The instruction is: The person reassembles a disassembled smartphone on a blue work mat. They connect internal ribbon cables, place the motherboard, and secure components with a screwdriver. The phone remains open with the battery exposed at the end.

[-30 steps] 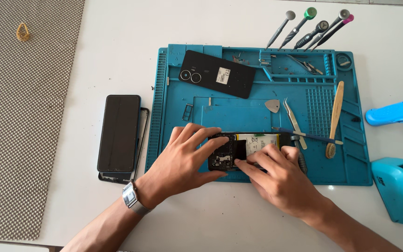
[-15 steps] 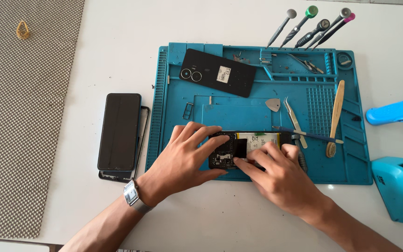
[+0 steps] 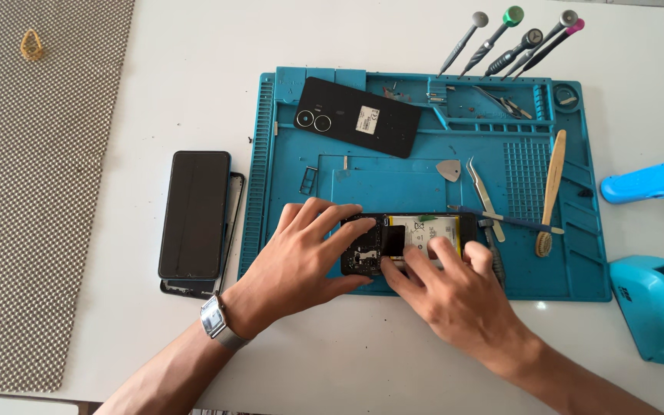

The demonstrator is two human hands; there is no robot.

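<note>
An opened phone (image 3: 416,230) with its battery and circuit board showing lies at the near edge of a blue repair mat (image 3: 393,169). My left hand (image 3: 301,257), with a watch on the wrist, presses down on the phone's left end. My right hand (image 3: 455,288) rests its fingertips on the battery and board from the near side. The phone's black back cover (image 3: 357,117) lies at the mat's far left. Neither hand holds a tool.
A dark screen on a frame (image 3: 194,219) lies left of the mat. Tweezers (image 3: 486,198), a wooden-handled brush (image 3: 549,192), a pick (image 3: 449,169) and several screwdrivers (image 3: 516,38) sit around the mat's right and far side. A tape dispenser (image 3: 659,307) and a woven mat (image 3: 32,177) flank it.
Both hands stay on the opened phone; my right fingers have shifted slightly over the battery. Nothing else has moved.
</note>
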